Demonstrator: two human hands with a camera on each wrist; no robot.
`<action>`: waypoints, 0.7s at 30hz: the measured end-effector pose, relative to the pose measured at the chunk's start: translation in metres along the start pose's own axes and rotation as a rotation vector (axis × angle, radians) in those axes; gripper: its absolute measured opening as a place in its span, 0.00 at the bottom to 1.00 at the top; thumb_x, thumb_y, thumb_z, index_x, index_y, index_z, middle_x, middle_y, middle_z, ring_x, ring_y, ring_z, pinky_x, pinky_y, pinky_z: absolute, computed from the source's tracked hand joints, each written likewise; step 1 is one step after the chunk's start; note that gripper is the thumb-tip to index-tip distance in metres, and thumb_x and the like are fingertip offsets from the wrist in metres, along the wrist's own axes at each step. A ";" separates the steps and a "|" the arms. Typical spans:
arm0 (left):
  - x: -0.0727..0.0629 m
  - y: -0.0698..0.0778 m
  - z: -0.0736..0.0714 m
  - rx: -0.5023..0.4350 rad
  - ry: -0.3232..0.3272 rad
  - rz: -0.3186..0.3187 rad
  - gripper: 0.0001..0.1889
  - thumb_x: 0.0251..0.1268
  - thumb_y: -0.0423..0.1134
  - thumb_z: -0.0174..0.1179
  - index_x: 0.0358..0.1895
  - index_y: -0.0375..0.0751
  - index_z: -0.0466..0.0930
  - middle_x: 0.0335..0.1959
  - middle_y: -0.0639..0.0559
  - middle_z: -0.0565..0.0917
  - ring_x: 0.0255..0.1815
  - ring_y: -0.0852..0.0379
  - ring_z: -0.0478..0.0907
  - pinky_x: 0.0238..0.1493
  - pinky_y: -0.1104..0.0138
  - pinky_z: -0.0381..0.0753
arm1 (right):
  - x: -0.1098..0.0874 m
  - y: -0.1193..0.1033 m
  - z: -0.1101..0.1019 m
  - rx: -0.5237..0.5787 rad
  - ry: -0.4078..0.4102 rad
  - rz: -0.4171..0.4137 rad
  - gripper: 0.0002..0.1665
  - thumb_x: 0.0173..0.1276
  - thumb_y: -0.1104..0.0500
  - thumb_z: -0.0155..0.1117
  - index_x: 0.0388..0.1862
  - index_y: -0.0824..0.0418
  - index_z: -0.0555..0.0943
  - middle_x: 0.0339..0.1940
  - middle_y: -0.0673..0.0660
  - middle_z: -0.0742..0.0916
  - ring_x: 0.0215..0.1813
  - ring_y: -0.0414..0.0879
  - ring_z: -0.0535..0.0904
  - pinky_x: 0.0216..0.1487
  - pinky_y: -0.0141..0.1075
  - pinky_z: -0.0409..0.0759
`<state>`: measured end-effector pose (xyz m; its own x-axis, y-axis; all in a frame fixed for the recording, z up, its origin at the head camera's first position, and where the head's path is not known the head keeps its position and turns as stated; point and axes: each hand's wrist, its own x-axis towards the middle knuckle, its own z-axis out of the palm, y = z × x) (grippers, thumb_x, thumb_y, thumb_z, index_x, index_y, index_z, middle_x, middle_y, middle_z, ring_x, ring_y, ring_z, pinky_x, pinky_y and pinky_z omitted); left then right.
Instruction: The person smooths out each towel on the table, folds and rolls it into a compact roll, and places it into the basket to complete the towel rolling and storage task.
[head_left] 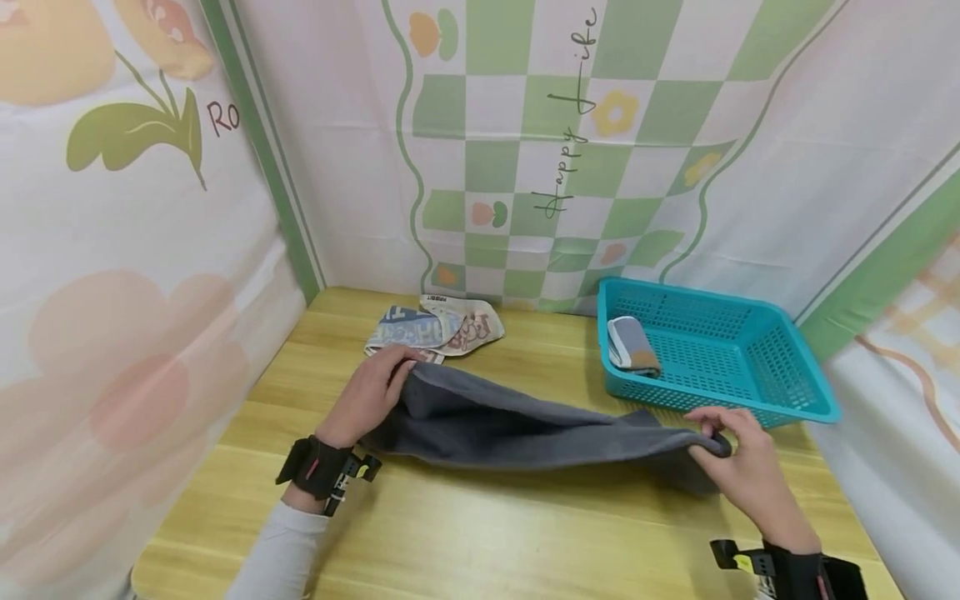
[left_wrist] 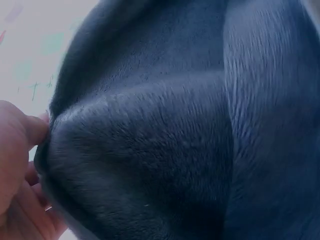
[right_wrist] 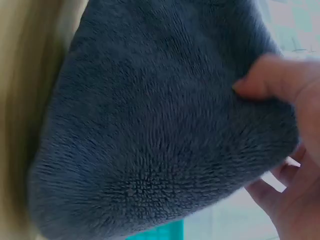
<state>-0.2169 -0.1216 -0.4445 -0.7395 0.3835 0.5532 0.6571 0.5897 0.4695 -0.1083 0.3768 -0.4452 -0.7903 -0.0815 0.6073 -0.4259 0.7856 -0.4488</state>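
Cloth: judged light, soft, limp, unlikely to slip. Left hand and right hand: fingers pinch its left and right ends. Advised hold: 2 corners.

Worktop: yellow wood grain, gleaming softly nearest us.
Printed cloth: rumpled near the far edge, left of centre.
Teal basket: stands at the far right.

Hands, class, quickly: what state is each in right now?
Left hand: closed, pinching the gray cloth at one end.
Right hand: closed, pinching the gray cloth at its other end.
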 end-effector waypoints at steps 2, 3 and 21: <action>0.002 -0.003 -0.001 -0.031 0.001 -0.002 0.09 0.79 0.33 0.52 0.50 0.40 0.82 0.47 0.47 0.84 0.50 0.50 0.82 0.52 0.55 0.82 | 0.001 0.003 -0.006 -0.024 0.026 -0.031 0.28 0.39 0.86 0.75 0.36 0.62 0.84 0.30 0.47 0.78 0.44 0.34 0.64 0.43 0.34 0.59; 0.003 -0.006 -0.001 -0.044 -0.001 -0.006 0.09 0.79 0.33 0.52 0.50 0.39 0.82 0.47 0.46 0.84 0.49 0.49 0.82 0.52 0.54 0.81 | 0.001 0.004 -0.009 -0.033 0.039 -0.037 0.28 0.39 0.86 0.75 0.33 0.60 0.84 0.29 0.48 0.78 0.45 0.34 0.64 0.43 0.34 0.59; -0.016 -0.041 0.023 0.149 -0.184 -0.199 0.10 0.56 0.36 0.74 0.41 0.44 0.87 0.36 0.51 0.81 0.38 0.51 0.79 0.41 0.55 0.80 | -0.075 0.016 0.018 0.005 -0.648 0.246 0.17 0.51 0.52 0.84 0.25 0.47 0.79 0.27 0.40 0.80 0.33 0.33 0.70 0.37 0.32 0.71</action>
<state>-0.2353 -0.1356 -0.4884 -0.8744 0.3642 0.3205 0.4782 0.7585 0.4427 -0.0639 0.3845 -0.5098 -0.9673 -0.2524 -0.0255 -0.2016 0.8256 -0.5271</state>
